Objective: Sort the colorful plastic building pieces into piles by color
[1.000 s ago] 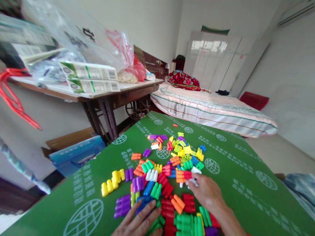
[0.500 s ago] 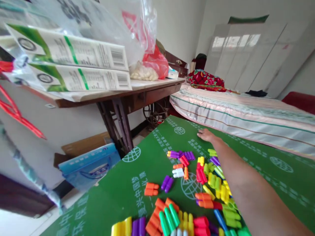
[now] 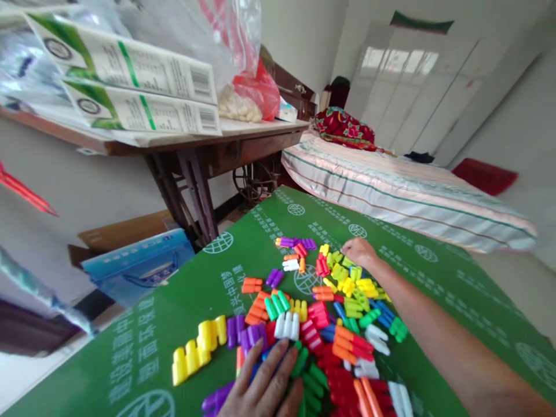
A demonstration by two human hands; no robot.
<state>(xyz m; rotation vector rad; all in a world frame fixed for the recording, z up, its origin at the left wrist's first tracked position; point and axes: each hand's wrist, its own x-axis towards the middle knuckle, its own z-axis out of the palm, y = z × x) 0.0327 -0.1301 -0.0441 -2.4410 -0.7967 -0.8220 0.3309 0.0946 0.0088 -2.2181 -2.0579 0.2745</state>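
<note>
A heap of colourful plastic building blocks [image 3: 330,313] lies on a green printed board [image 3: 434,278]. My left hand [image 3: 264,385] rests flat on the near edge of the heap, fingers stretched out over blue, purple and green blocks. My right arm reaches across the heap. My right hand [image 3: 358,252] sits at the far edge, by yellow-green blocks, with its fingers curled in. What they hold, if anything, is hidden. A yellow row of joined blocks [image 3: 197,344] and a purple block [image 3: 237,329] lie to the left.
Left of the board stands a wooden table [image 3: 243,153] with green-and-white boxes [image 3: 130,92] and plastic bags [image 3: 256,92]. A blue box [image 3: 139,263] sits on the floor below it. A bed with a striped cover [image 3: 391,194] lies behind the board, and white wardrobes [image 3: 412,87] beyond it.
My right hand reached to the board's far part, where a small red piece lay, then drew back to the heap with fingers curled. The view shifted; my left hand is back in view.
</note>
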